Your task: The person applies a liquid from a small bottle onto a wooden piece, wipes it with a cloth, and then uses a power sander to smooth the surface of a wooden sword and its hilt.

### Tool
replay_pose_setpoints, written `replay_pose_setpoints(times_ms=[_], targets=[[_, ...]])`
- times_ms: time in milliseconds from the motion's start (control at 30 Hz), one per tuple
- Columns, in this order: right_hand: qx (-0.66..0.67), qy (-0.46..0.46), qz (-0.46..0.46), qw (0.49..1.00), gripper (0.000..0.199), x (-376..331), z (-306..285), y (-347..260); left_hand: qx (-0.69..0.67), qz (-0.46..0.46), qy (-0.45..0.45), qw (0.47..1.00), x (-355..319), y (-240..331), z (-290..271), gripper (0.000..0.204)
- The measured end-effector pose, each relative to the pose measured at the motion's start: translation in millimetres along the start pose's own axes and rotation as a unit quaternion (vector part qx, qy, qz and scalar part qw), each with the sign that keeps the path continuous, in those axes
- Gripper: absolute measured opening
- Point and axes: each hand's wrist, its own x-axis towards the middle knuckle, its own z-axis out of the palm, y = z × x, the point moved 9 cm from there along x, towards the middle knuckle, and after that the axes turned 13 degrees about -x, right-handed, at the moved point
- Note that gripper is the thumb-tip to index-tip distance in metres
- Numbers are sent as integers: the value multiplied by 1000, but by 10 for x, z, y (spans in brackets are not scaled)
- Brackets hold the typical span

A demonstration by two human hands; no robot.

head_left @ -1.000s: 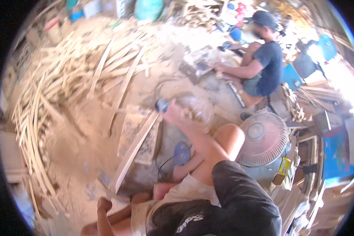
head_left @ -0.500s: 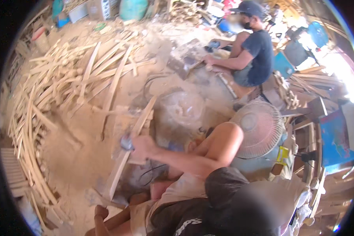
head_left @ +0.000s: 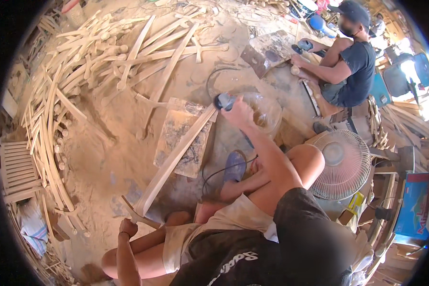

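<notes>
A pale wooden sword (head_left: 176,164) slants across a worn wooden board (head_left: 169,128) on the ground, its tip up and away from me. Its curved crossguard (head_left: 140,217) is at the near end. My left hand (head_left: 127,228) is closed around the handle just below that guard. My right hand (head_left: 238,114) grips a blue-grey angle grinder (head_left: 225,101), which is at the blade's tip; whether its disc touches the wood I cannot tell. A black power cord (head_left: 206,178) runs beside the board.
A heap of wooden swords (head_left: 81,81) covers the left. A standing fan (head_left: 336,162) is close on my right. A co-worker in a dark cap (head_left: 350,66) sits at the far right, holding a tool beside another board (head_left: 267,50). A blue sandal (head_left: 235,166) lies near my leg.
The grinder in my right hand has moved along the blade from its middle to the far tip. My left hand stays at the handle end. The whole view has shifted.
</notes>
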Motion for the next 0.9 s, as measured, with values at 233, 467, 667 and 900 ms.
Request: replay_pose_setpoints(times_ms=[233, 467, 667, 900], targets=[[17, 22, 84, 996, 101, 366, -145, 407, 4, 0, 28, 1000, 175, -227, 29, 25], [153, 49, 99, 982, 103, -81, -364, 560, -128, 237, 165, 949, -227, 612, -464, 56], [159, 86, -54, 982, 95, -963, -695, -258, -242, 207, -4, 948, -361, 1674, -404, 43], [80, -91, -229, 966, 80, -2303, -283, -1258, -293, 232, 40, 926, -332, 2147, 132, 65]])
